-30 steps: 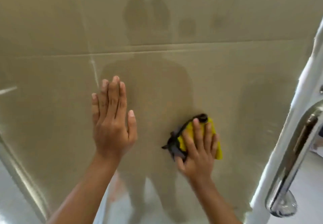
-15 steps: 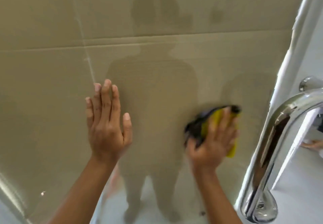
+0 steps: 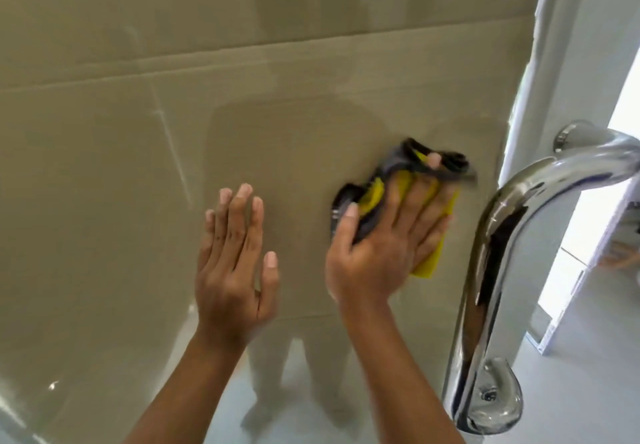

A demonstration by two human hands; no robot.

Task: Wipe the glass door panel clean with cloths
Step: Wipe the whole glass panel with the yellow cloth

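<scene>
The glass door panel (image 3: 104, 166) fills most of the head view, with beige tiles and my dim reflection showing through it. My left hand (image 3: 235, 263) lies flat on the glass, fingers straight and together, holding nothing. To its right, my right hand (image 3: 384, 239) presses a yellow and dark grey cloth (image 3: 374, 191) against the glass with spread, straight fingers. The cloth bunches above my fingertips and pokes out below my little finger. It sits close to the panel's right edge.
A curved chrome door handle (image 3: 498, 270) stands out from the panel's right edge, just right of my right hand. Beyond it are a white door frame (image 3: 554, 63) and pale floor (image 3: 588, 374). A chrome strip runs along the lower left corner.
My right hand has slid the cloth to the right and a little upward across the glass, toward the handle. My left hand stays flat on the glass. The view has shifted right.
</scene>
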